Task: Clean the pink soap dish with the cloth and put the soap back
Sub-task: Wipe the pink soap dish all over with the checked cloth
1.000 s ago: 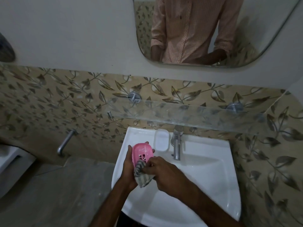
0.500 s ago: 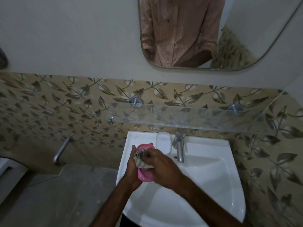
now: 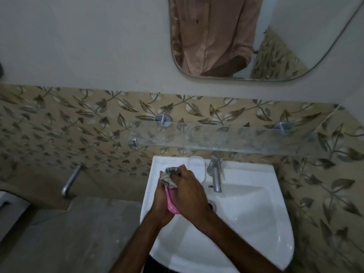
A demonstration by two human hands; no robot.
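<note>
The fingers of the left hand curl around the back of the pink plastic soap dish, gripping it tilted on edge over the left part of the white ceramic washbasin. Only a narrow pink strip shows between the two palms. Just right of those fingers, the striped grey-and-white cloth bunches against the upper end of the dish, pinched by the closed fingers of the right hand, which presses it onto the dish. Both forearms come up from the lower edge and meet above the basin.

Well to the left of the hands, a bent metal pipe juts from the leaf-patterned tiled wall. Right of the fingers and a little farther back, a white rectangular bar of soap lies on the basin's rear ledge. Just beyond it to the right stands the chrome tap. Above the hands, a clear glass shelf runs along the wall, and higher up a rounded mirror reflects a checked shirt.
</note>
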